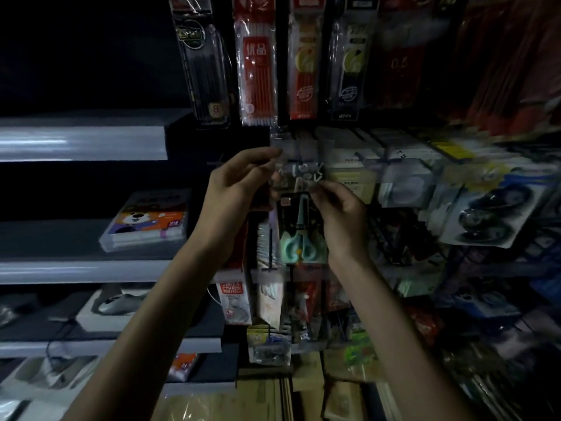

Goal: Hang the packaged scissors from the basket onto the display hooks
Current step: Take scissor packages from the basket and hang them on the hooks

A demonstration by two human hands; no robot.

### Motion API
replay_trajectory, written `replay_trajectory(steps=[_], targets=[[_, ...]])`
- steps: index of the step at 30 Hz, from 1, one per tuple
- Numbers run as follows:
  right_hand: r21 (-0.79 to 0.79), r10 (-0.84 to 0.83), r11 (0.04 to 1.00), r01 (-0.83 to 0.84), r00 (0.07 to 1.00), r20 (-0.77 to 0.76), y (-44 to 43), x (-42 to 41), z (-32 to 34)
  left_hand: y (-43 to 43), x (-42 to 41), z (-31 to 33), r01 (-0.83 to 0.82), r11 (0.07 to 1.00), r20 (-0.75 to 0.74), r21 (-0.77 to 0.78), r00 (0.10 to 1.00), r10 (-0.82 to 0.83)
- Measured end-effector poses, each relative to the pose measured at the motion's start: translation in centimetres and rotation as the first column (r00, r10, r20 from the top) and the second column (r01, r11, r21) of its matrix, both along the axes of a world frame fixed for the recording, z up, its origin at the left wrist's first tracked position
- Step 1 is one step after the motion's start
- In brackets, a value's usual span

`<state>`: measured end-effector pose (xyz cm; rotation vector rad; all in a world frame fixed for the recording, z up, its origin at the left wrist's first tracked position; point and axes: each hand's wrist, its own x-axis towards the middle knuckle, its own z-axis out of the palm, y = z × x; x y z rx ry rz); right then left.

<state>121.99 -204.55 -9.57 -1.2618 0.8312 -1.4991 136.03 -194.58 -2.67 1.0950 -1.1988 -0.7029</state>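
Packaged scissors, mint handles down, hangs upright against display.

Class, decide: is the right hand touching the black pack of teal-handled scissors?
Touching. Head view shows the right hand pinching the upper corner of the black pack of teal-handled scissors.

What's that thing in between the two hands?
In the head view, a scissors pack with mint-green handles is between the left hand and the right hand, whose fingers pinch its top corner.

Dim and underexposed, right edge motion-blurred, glare on plastic packs
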Motion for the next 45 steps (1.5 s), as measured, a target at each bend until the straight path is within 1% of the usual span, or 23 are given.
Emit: replay_trajectory(steps=[6, 10, 16, 19, 23, 25, 28, 30, 32, 35, 38, 42, 45], targets=[[-0.001, -0.014, 1.000, 0.014, 1.000, 0.016, -1.5, 1.4, 0.5, 0.7, 0.0, -0.6, -0.006, 1.000, 0.036, -0.027, 0.999, 0.007], [0.017, -0.046, 0.999, 0.045, 0.998, 0.032, -2.1, 2.0, 0.2, 0.8, 0.1, -1.2, -0.029, 0.998, 0.016, -0.053, 0.999, 0.030], [0.041, -0.092, 0.995, 0.090, 0.995, 0.031, -2.3, 1.7, 0.1, 0.1, 0.2, -3.0, -0.042, 0.998, 0.008, -0.039, 0.999, 0.042], [0.039, -0.085, 0.996, 0.084, 0.996, 0.032, -2.7, 1.7, 0.0, -0.3, 0.1, -3.7, -0.034, 0.998, -0.047, -0.044, 0.998, 0.032], [0.028, -0.079, 0.997, 0.078, 0.996, 0.028, -3.2, 1.8, -0.2, -0.6, -0.1, -4.5, -0.031, 0.996, -0.121, -0.089, 0.992, 0.020], [0.036, -0.085, 0.996, 0.084, 0.996, 0.033, -3.4, 1.8, -0.4, -1.2, 0.0, -5.5, -0.102, 0.992, -0.111, -0.079, 0.989, 0.093], [0.040, -0.104, 0.994, 0.102, 0.994, 0.035, -3.9, 1.9, -0.5, -3.3, 0.4, -8.0, -0.271, 0.962, 0.046, -0.043, 0.961, 0.273], [0.049, -0.100, 0.994, 0.098, 0.994, 0.039, -4.2, 1.9, -0.7, -4.5, 0.5, -9.4, -0.297, 0.955, 0.116, -0.008, 0.948, 0.296], [0.073, -0.089, 0.994, 0.085, 0.995, 0.053, -4.3, 1.9, -1.0, -5.5, 0.4, -10.5, -0.292, 0.956, 0.144, 0.021, 0.947, 0.286], [0.092, -0.068, 0.994, 0.063, 0.997, 0.042, -4.4, 1.4, -1.9, -6.6, 0.0, -11.6, -0.298, 0.954, 0.111, 0.037, 0.950, 0.292], [0.067, -0.072, 0.995, 0.071, 0.997, 0.011, -4.1, 0.9, -3.1, -7.1, -0.2, -12.2, -0.321, 0.946, 0.071, 0.030, 0.945, 0.319], [-0.003, -0.138, 0.990, 0.139, 0.988, -0.061, -2.8, 0.8, -4.9, -6.4, -1.1, -12.7, -0.379, 0.926, 0.052, 0.003, 0.924, 0.378], [-0.073, -0.215, 0.976, 0.207, 0.966, -0.146, -2.0, 1.1, -5.8, -6.0, -1.8, -13.1, -0.440, 0.897, 0.019, -0.028, 0.897, 0.441]])
